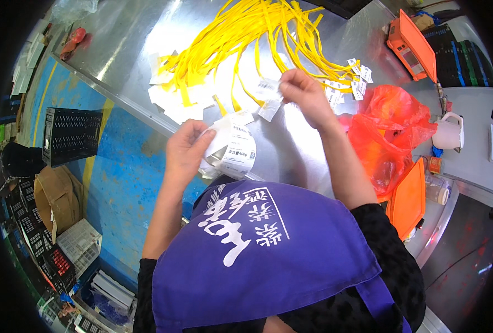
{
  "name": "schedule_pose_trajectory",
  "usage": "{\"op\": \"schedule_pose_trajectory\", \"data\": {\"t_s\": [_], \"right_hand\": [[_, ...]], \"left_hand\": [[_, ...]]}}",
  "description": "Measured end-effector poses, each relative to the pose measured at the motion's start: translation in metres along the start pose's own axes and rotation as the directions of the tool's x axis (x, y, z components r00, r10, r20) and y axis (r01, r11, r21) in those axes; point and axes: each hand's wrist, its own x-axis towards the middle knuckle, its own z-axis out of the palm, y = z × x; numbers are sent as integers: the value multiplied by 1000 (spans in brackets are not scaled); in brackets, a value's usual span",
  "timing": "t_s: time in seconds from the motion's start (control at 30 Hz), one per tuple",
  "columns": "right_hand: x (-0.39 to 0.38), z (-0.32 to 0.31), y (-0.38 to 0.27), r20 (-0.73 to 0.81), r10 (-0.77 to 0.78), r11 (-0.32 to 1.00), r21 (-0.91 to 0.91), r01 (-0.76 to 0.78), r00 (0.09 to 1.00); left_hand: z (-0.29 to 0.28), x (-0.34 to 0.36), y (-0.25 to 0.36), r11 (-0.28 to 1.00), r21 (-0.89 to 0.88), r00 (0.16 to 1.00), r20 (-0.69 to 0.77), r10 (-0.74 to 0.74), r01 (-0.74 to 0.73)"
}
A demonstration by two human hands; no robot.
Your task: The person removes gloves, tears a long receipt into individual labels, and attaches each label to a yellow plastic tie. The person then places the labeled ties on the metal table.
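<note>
My left hand (184,154) grips a roll of white printed labels (240,145), thumb on top, close in front of my apron. To the right and farther out, my right hand (311,104) has its thumb and forefinger pinched on a small white label (267,89). A second pale tag (269,110) hangs just below that label, near the end of a yellow strap. Beyond both hands lies a big heap of yellow straps (241,29). White tags (360,77) are fixed to several strap ends at the right, and white sheets (174,105) lie under the left ends.
The metal table (116,47) ends along a slanting edge at left. A red plastic bag (393,125) sits beside my right forearm, near an orange-framed device (413,47) and a white pitcher (449,133). A black crate (72,134) and a cardboard box (59,200) stand on the blue floor.
</note>
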Motion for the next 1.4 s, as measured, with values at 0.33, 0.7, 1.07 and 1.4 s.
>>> {"op": "schedule_pose_trajectory", "data": {"t_s": [0.33, 0.7, 1.07, 1.4], "right_hand": [[45, -17, -7, 389, 143, 412, -860, 303, 910], [57, -11, 4, 388, 228, 429, -864, 265, 893], [43, 2, 27, 260, 168, 173, -957, 231, 951], [29, -8, 5, 230, -216, -23, -973, 231, 949]], "left_hand": [[-8, -6, -6, 998, 48, 998, 38, -41, 39], [-11, -5, -10, 997, 59, 997, 46, -55, 52], [-13, -1, -8, 993, 53, 993, 54, -108, 105], [-32, -4, 0, 991, -132, 990, 144, -13, 32]]}}
